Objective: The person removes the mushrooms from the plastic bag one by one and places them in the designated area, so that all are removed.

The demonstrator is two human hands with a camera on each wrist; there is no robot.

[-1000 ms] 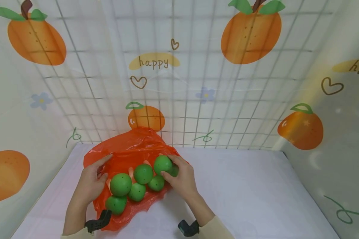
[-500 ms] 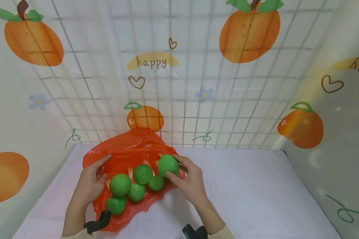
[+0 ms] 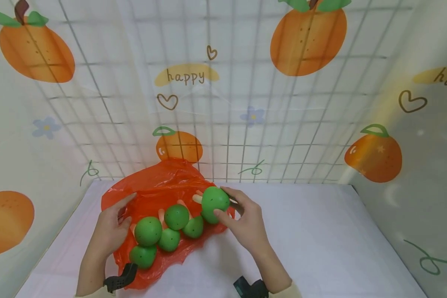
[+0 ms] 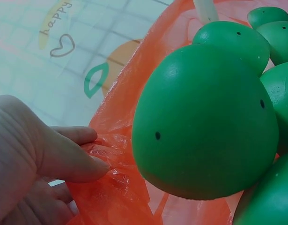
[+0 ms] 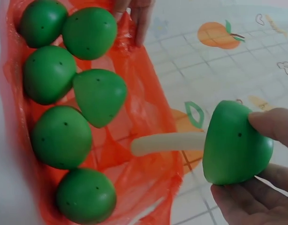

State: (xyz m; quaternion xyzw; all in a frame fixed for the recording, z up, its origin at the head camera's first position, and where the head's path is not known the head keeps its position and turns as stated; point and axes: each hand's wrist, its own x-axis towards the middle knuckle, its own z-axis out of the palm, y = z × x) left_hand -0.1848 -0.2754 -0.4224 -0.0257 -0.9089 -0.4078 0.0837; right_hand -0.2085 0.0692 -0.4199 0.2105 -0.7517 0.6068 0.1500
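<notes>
My right hand grips a green toy mushroom by its black-dotted cap, thumb on the near side and fingers behind. Its pale stem points away from the hand in the right wrist view. Several more green mushrooms lie clustered on a red plastic bag, some with stems showing between the caps. At the bag's left side is my left hand, pinching the thin plastic between thumb and fingers in the left wrist view. One large cap sits right beside those fingers.
The bag lies spread on a white table, toward its left half. Behind it rises a white grid wall covered by a sheet printed with oranges. Sheeted sides stand at left and right. Each wrist wears a dark device.
My right hand has moved right and slightly up with its mushroom, drawing it away from the others; its stem now shows. The left hand stays at the bag.
</notes>
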